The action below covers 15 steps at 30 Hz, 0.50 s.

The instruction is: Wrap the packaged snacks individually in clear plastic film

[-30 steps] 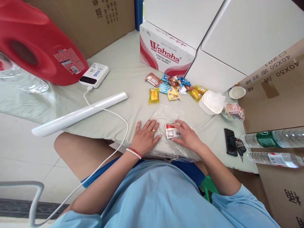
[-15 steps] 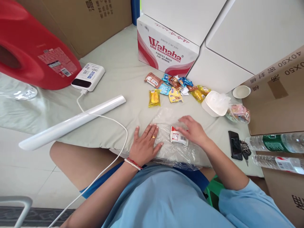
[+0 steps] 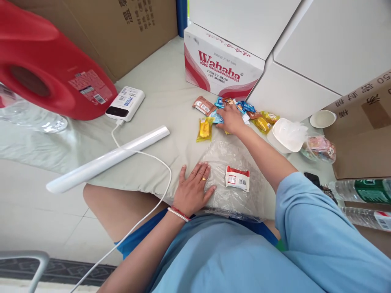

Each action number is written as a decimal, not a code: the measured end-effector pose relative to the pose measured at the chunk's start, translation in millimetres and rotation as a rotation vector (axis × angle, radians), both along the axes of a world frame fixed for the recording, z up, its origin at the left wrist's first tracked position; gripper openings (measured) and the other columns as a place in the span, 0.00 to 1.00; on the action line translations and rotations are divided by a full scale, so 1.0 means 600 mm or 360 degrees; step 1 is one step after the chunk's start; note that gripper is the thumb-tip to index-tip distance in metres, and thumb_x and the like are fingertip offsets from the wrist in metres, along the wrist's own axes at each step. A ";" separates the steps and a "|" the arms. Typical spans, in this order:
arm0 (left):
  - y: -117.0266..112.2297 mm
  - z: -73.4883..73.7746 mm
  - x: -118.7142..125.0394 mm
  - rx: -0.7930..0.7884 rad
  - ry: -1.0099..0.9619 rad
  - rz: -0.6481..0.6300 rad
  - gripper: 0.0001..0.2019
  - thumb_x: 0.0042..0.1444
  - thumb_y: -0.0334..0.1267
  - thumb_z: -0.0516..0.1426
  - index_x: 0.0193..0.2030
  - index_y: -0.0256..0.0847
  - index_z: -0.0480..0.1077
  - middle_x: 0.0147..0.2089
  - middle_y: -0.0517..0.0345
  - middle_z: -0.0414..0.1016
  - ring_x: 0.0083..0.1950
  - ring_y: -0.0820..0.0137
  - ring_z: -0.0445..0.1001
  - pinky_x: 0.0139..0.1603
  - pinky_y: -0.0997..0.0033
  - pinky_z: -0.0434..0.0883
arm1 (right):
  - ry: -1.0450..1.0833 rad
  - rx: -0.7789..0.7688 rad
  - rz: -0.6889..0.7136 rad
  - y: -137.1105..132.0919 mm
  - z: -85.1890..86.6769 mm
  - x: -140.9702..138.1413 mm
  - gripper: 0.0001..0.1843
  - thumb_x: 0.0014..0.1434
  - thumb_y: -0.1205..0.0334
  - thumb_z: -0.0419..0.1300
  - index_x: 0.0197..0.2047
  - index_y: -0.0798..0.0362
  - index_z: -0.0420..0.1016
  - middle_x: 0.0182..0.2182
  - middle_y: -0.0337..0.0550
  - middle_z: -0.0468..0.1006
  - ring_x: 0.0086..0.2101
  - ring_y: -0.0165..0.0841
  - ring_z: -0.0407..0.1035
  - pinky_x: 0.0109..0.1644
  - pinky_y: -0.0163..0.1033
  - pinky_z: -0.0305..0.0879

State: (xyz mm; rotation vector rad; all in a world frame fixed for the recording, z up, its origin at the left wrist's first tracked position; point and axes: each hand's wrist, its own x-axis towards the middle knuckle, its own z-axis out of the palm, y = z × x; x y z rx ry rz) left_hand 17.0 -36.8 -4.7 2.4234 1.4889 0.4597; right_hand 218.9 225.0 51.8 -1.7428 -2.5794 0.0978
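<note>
A clear plastic bag point(image 3: 235, 160) lies flat at the near edge of the cloth-covered table, with a red and white packet point(image 3: 237, 178) inside it. My left hand point(image 3: 195, 185) rests open and flat on the bag's left edge. My right hand point(image 3: 230, 119) is stretched out to a pile of small snack packets point(image 3: 259, 120) in front of the Wahaha box point(image 3: 222, 69). Its fingers curl down over a packet in the pile. A yellow packet point(image 3: 205, 128) and a brown packet point(image 3: 203, 105) lie just left of that hand.
A white lidded container point(image 3: 287, 134), a paper cup point(image 3: 323, 118) and a small bag of sweets point(image 3: 319, 147) sit at the right, with a phone point(image 3: 311, 177) and water bottles point(image 3: 363, 189) nearer. A white tube point(image 3: 106, 158), a cabled power bank point(image 3: 125, 103) and a red jug point(image 3: 45, 69) are on the left.
My right hand left the red and white packet in the bag and reached forward to the snack pile. My left hand stayed on the bag.
</note>
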 end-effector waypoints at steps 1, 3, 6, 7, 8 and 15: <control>0.000 0.000 0.000 0.0011 0.0005 0.0003 0.32 0.72 0.52 0.49 0.78 0.42 0.55 0.78 0.44 0.58 0.78 0.50 0.58 0.79 0.33 0.39 | 0.0073 0.0038 0.0026 -0.017 0.006 0.016 0.34 0.59 0.54 0.72 0.65 0.56 0.73 0.59 0.60 0.72 0.62 0.59 0.56 0.65 0.63 0.56; 0.000 -0.001 0.000 0.0032 0.0023 0.0015 0.32 0.72 0.52 0.49 0.78 0.43 0.55 0.78 0.45 0.58 0.78 0.49 0.58 0.78 0.33 0.40 | 0.0271 0.0086 0.0048 -0.070 0.017 0.057 0.35 0.57 0.51 0.73 0.64 0.54 0.74 0.58 0.58 0.71 0.61 0.57 0.58 0.66 0.62 0.56; 0.000 -0.002 0.001 0.0048 0.0051 0.0018 0.32 0.72 0.52 0.49 0.78 0.44 0.56 0.77 0.44 0.59 0.78 0.49 0.58 0.78 0.33 0.41 | 0.0644 0.0033 0.0008 -0.186 0.024 0.121 0.33 0.58 0.45 0.71 0.62 0.49 0.74 0.55 0.53 0.74 0.58 0.52 0.64 0.65 0.59 0.59; 0.000 -0.002 0.001 0.0047 0.0055 0.0013 0.32 0.72 0.52 0.49 0.78 0.44 0.56 0.77 0.44 0.59 0.78 0.49 0.58 0.78 0.32 0.41 | 0.0757 -0.0030 0.0007 -0.230 0.023 0.138 0.32 0.58 0.44 0.70 0.62 0.47 0.73 0.55 0.51 0.74 0.57 0.50 0.66 0.65 0.58 0.61; 0.000 -0.002 0.001 0.0046 0.0057 0.0007 0.32 0.71 0.52 0.49 0.78 0.44 0.56 0.77 0.44 0.59 0.78 0.49 0.58 0.78 0.32 0.41 | 0.0862 -0.0089 -0.0018 -0.274 0.020 0.152 0.32 0.58 0.42 0.70 0.62 0.45 0.73 0.55 0.49 0.74 0.57 0.49 0.67 0.63 0.56 0.63; 0.001 -0.001 0.003 0.0045 0.0075 0.0000 0.32 0.71 0.51 0.51 0.77 0.43 0.56 0.77 0.44 0.59 0.78 0.50 0.58 0.78 0.31 0.40 | 0.1128 -0.0161 -0.0167 -0.458 -0.014 0.162 0.29 0.59 0.46 0.71 0.59 0.42 0.71 0.57 0.48 0.73 0.59 0.47 0.66 0.64 0.55 0.65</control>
